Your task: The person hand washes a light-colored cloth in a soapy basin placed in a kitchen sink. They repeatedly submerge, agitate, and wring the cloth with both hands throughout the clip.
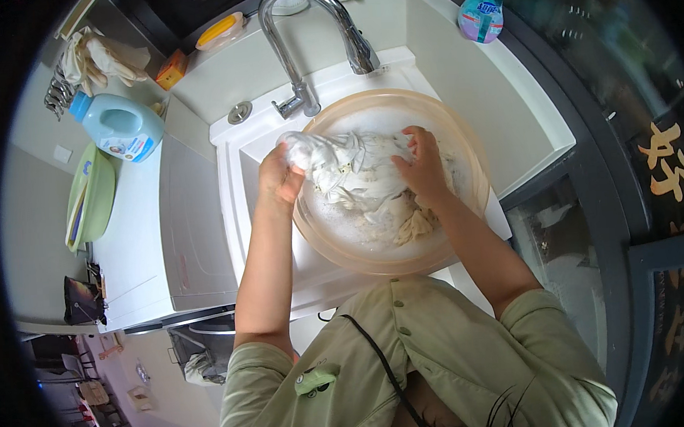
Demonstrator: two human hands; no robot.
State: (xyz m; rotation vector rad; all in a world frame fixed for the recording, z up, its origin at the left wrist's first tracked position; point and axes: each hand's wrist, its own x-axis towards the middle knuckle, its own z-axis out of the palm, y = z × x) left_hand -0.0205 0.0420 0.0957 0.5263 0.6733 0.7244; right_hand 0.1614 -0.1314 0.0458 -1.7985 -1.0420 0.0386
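Note:
A wet, bunched white garment (351, 164) stretches across a large translucent peach-coloured plastic basin (391, 266) of sudsy water. My left hand (282, 173) grips one gathered end at the basin's left rim. At the other end, my right hand (423, 166) holds the cloth between curled fingers and thumb, its fingertips partly sunk in the folds. Dark spots mark the white fabric. Below my right hand, a cream-coloured part of the cloth (415, 224) lies in the water; whether it belongs to the same garment is hidden by folds.
The basin sits in a white sink (241, 219) under a chrome faucet (298, 91). A blue detergent jug (123, 126) and a green basin (100, 197) stand on the left. Rubber gloves (99, 58) hang behind them. A dish-soap bottle (484, 12) rests on the right ledge.

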